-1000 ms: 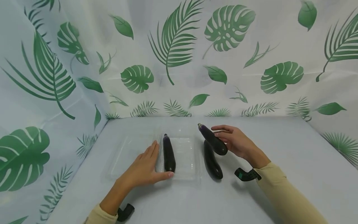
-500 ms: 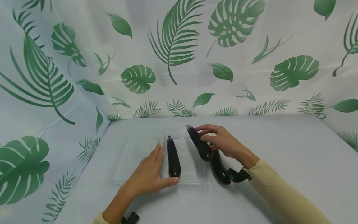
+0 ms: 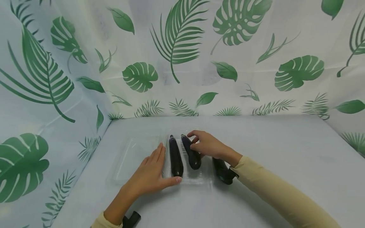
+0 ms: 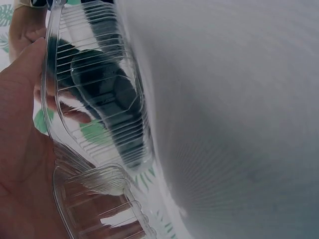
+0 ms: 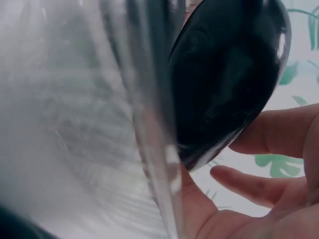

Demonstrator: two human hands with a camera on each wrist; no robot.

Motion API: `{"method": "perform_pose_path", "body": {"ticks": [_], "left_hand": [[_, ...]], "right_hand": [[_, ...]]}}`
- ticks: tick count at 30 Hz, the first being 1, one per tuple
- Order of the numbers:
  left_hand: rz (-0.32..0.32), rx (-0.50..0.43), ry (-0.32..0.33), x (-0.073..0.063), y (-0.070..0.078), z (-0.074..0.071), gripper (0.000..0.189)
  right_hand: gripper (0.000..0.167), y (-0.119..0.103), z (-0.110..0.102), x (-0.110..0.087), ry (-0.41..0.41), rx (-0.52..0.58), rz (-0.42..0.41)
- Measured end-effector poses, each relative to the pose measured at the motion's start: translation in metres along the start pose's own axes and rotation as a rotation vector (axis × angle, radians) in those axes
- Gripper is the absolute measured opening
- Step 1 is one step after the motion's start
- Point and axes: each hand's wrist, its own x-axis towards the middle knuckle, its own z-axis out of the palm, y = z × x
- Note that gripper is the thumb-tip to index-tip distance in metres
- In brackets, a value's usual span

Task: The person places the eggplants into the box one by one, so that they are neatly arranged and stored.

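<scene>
A clear plastic clamshell box lies unfolded on the table, its lid [image 3: 128,161] at left and its base [image 3: 203,179] at right. One eggplant [image 3: 176,158] lies lengthwise in the base, along the hinge side. My right hand [image 3: 211,145] holds a second eggplant [image 3: 192,155] over the base, to the right of the first; whether its underside touches the plastic I cannot tell. In the right wrist view this eggplant [image 5: 229,74] fills the top, with fingers beside it. My left hand [image 3: 151,172] rests at the hinge, fingers straight, thumb by the near rim.
A third eggplant [image 3: 220,169] lies on the white table [image 3: 279,148], just right of the box and partly behind the right wrist. A leaf-printed curtain [image 3: 182,91] stands along the back and left edges.
My right hand has carried its eggplant leftward and down, from above the third eggplant to the box base. The left hand stays in place at the hinge.
</scene>
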Motion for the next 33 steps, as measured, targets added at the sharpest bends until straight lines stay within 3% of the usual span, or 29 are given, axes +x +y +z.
{"method": "perform_pose_path", "body": {"ticks": [7, 11, 16, 20, 25, 29, 33], "left_hand": [[0.006, -0.001, -0.004, -0.002, 0.0, -0.003, 0.129], [0.008, -0.003, 0.001, -0.003, 0.001, -0.004, 0.129], [-0.004, -0.028, 0.002, -0.003, 0.004, -0.004, 0.13], [-0.019, -0.028, -0.007, -0.002, 0.005, -0.002, 0.13], [-0.017, -0.031, -0.011, -0.002, 0.006, -0.001, 0.13], [-0.012, -0.024, -0.008, -0.003, 0.006, -0.002, 0.13], [-0.007, -0.019, -0.009, -0.002, 0.006, -0.001, 0.13]], "right_hand": [[0.045, -0.002, 0.017, 0.004, -0.007, -0.107, 0.036], [0.042, -0.001, 0.021, 0.005, -0.021, -0.116, 0.021], [0.045, -0.001, 0.023, 0.003, -0.1, -0.084, 0.021], [0.049, -0.003, 0.019, -0.001, -0.151, 0.019, 0.049], [0.051, -0.004, 0.013, -0.01, -0.21, 0.23, 0.11], [0.053, -0.003, 0.014, -0.015, -0.224, 0.407, 0.157], [0.056, -0.002, 0.018, -0.019, -0.195, 0.466, 0.171]]}}
